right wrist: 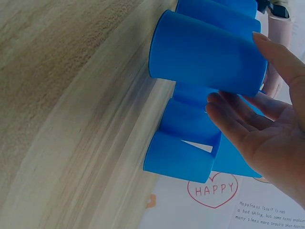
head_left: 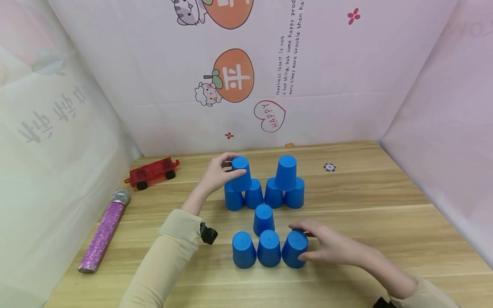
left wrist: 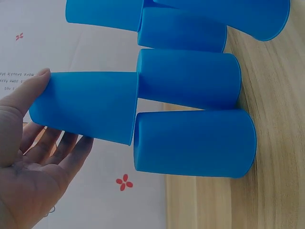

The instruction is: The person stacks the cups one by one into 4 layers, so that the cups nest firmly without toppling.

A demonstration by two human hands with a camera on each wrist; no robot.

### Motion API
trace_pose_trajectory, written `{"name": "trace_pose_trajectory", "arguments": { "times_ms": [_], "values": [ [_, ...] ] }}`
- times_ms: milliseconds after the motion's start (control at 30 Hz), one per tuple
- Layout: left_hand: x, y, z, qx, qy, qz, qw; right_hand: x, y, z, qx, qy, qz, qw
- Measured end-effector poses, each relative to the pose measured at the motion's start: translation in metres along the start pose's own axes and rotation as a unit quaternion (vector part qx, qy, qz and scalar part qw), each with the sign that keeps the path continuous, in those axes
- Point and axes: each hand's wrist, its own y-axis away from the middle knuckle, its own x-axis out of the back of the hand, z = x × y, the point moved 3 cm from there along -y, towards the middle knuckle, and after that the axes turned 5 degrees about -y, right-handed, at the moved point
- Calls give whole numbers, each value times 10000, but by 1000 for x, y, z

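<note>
White cloth point(head_left: 327, 85) printed with oranges, a HAPPY heart and lettering walls in the wood-grain counter point(head_left: 346, 205) I'm watching through the cameras. On it I count ten blue cups, all mouth down. At the back, my left hand point(head_left: 217, 173) grasps the left upper cup point(head_left: 241, 176) between thumb and fingers, over a pair of lower cups point(head_left: 233, 196); I can't tell whether its full weight rests there. Beside it, the right upper cup point(head_left: 286, 172) sits atop another pair point(head_left: 294, 194). Nearer me, a single cup point(head_left: 263, 221) stands behind a front row of three point(head_left: 268, 250). My right hand point(head_left: 331, 244) has thumb and fingers around the row's rightmost cup point(head_left: 295, 248), which is upright on its rim. Off to the left lie a purple microphone point(head_left: 103, 237) and a red toy wagon point(head_left: 153, 172); a small round chip point(head_left: 329, 167) lies at the back right.
</note>
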Motion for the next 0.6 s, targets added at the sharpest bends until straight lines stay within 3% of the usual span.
{"name": "trace_pose_trajectory", "arguments": {
  "times_ms": [600],
  "values": [
    [1,-1,-3,13,22,-73,10000,2,-8,-3,-231,63,-155,9996]
  ]
}}
